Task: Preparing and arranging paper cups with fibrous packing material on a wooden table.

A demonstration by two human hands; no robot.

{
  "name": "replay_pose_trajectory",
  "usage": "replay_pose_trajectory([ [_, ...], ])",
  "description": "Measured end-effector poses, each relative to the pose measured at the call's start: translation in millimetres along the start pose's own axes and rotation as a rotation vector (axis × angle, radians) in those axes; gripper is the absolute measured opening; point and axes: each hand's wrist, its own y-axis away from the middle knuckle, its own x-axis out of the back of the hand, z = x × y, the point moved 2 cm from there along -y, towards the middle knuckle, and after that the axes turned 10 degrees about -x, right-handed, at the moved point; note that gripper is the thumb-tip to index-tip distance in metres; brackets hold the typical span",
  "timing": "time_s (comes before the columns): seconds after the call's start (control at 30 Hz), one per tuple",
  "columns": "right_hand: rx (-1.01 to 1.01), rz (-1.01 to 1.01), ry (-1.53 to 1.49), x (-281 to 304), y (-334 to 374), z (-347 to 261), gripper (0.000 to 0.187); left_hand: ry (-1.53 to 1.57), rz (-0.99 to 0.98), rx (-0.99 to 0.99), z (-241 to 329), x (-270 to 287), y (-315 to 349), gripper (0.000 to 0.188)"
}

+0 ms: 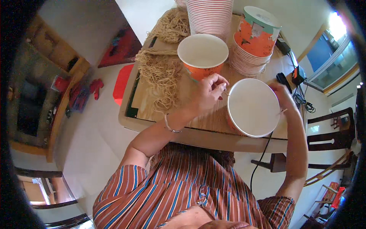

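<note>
A white-lined paper bucket [253,108] is tipped with its mouth toward me at the table's front edge. My right hand [281,95] grips it at the right side, its fingers partly hidden behind the wall. Beside the bucket's left rim, my left hand [212,91] is closed, thumb and fingertips pinched together; whatever they hold is too small to make out. Just beyond that hand an orange paper bucket [203,53] stands upright, mouth up. Tangled tan string [162,78] lies to the left of it.
Tall stacked paper buckets [210,17] rise at the back of the wooden table [183,133]. An upside-down orange and green bucket [256,38] tops another stack. Black cables and an adapter [298,75] lie at the right edge. A dark chair [331,137] stands at the right.
</note>
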Motion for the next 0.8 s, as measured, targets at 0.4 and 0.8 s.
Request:
replay_pose_trajectory([
  [0.4,-0.171,0.15,0.304,24,114,-64,0.022,-0.36,-0.141,-0.016,49,-16,16,0.024],
  [0.8,-0.487,-0.092,-0.289,24,116,-51,0.018,-0.378,-0.13,-0.07,52,-15,10,0.022],
])
